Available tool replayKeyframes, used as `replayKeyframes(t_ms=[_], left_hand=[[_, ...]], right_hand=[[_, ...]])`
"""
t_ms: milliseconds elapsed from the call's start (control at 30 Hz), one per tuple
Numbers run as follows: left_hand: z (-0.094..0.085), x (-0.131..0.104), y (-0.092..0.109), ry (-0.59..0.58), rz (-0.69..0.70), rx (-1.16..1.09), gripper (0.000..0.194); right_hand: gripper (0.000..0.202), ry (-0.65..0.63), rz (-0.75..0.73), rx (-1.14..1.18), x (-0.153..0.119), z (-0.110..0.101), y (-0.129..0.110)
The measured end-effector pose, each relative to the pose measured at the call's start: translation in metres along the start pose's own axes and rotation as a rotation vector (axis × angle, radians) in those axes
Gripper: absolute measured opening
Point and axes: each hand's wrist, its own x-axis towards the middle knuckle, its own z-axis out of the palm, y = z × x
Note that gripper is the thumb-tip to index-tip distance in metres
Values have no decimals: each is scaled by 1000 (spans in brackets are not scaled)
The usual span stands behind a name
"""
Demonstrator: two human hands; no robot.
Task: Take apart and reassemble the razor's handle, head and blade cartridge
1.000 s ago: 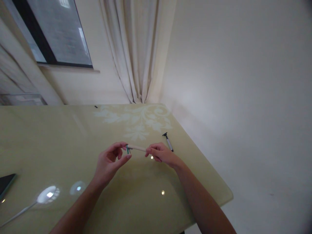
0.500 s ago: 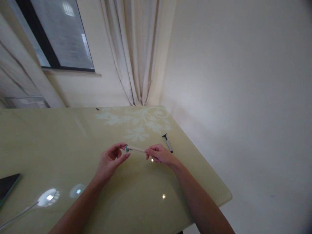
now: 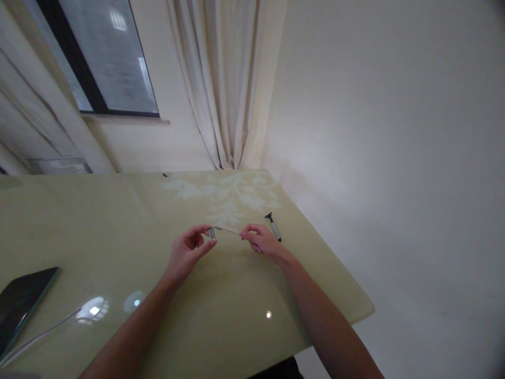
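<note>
Near the middle of the table, my left hand (image 3: 191, 249) pinches a small green razor head (image 3: 212, 233) between thumb and fingertips. My right hand (image 3: 260, 240) grips one end of a slim cream-coloured handle (image 3: 229, 230). The handle's dark tip points left and lies right beside the razor head; whether they touch I cannot tell. Just beyond my right hand, a razor (image 3: 273, 228) with a black head and a grey-and-black handle rests on the table.
The glossy pale-green table (image 3: 221, 326) has a white floral pattern at its far end. A dark tablet-like slab (image 3: 27, 295) and a white cable (image 3: 47, 331) lie at the left. A tiny dark piece (image 3: 164, 175) sits near the far edge. A wall (image 3: 379, 173) borders the right.
The view has shifted slightly, showing more of the dark slab. The razor head has turned in my left fingers, and the cream handle's dark tip now shows next to it.
</note>
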Motion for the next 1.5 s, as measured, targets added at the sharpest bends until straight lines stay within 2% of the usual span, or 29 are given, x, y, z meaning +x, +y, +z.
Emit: replayKeyframes(t_ms=[167, 367, 500, 633, 700, 833, 1000, 1167, 1333, 1500], left_hand=[[1, 2, 1, 25, -18, -68, 45], [1, 5, -2, 47, -27, -67, 47], [0, 6, -4, 53, -22, -99, 48], [-1, 7, -7, 59, -18, -96, 44], [-2, 6, -8, 58, -20, -88, 43], [-3, 5, -5, 45, -17, -83, 44], [-4, 6, -5, 35, -19, -85, 44], [-6, 7, -12, 40, -31, -76, 47], [-6, 8, -12, 45, -19, -73, 46], [-5, 7, -11, 38, -31, -102, 47]], right_hand=[[43, -78, -25, 0, 2, 2, 3], [44, 51, -51, -51, 5, 4, 4], [43, -63, -58, -31, 5, 7, 4], [42, 11, -78, -71, 5, 8, 5], [43, 8, -82, -38, 5, 7, 5], [44, -113, -71, 28, 5, 8, 6], [50, 0, -64, -11, 6, 8, 6], [53, -106, -42, 12, 7, 8, 7], [55, -2, -38, -29, 8, 7, 8], [53, -78, -7, 1, 8, 7, 8]])
